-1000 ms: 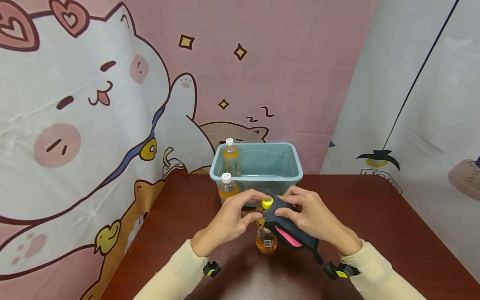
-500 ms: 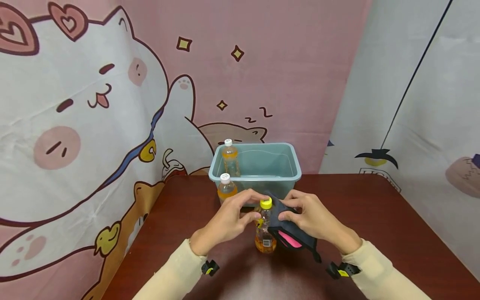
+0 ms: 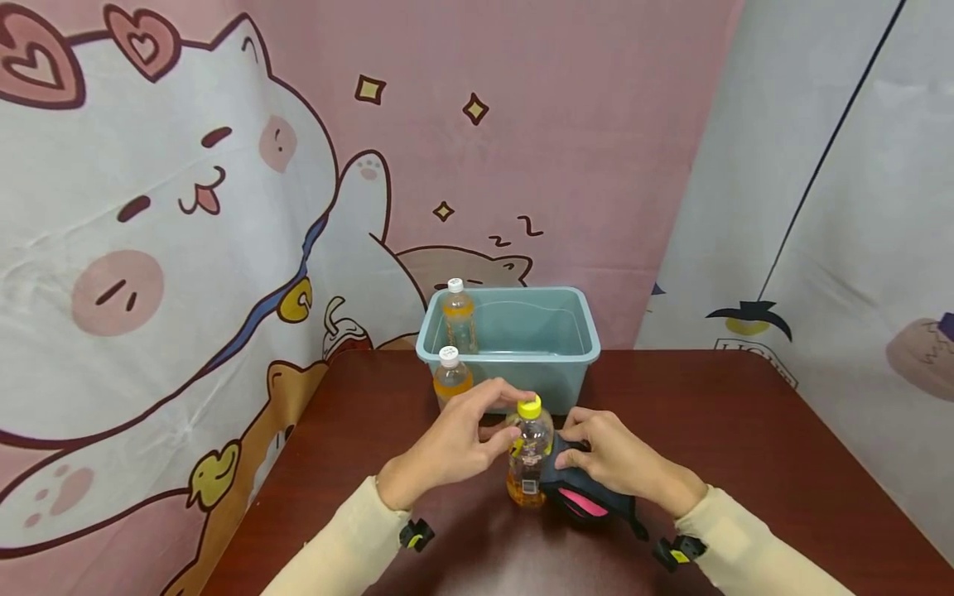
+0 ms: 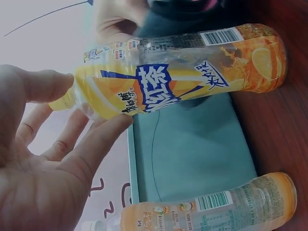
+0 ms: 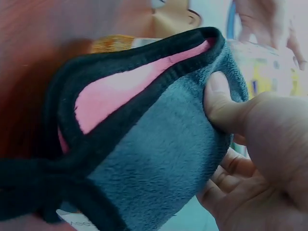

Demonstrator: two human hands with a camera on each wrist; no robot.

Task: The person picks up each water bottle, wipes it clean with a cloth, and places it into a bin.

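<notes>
A clear plastic bottle (image 3: 531,451) with a yellow cap (image 3: 529,408) stands upright on the table between both hands. My left hand (image 3: 455,443) holds it near the top, one finger on the cap and the thumb against its upper side. In the left wrist view, the yellow-and-orange label (image 4: 154,89) with blue lettering shows. My right hand (image 3: 626,455) pinches a folded dark grey cloth (image 5: 159,149) with black trim and a pink inner face. This cloth lies against the bottle's right side and overlaps its lower part in the head view.
Behind the hands a blue-green tub (image 3: 514,389) stands on the dark red table (image 3: 708,430). Inside it, at the left, is a white-capped bottle (image 3: 460,323); a similar bottle (image 3: 452,382) stands in front of the tub. A patterned curtain (image 3: 581,149) hangs behind the table.
My right hand has moved the cloth down along the bottle, from beside the cap to its lower side, uncovering the neck. The left hand stays nearly where it was.
</notes>
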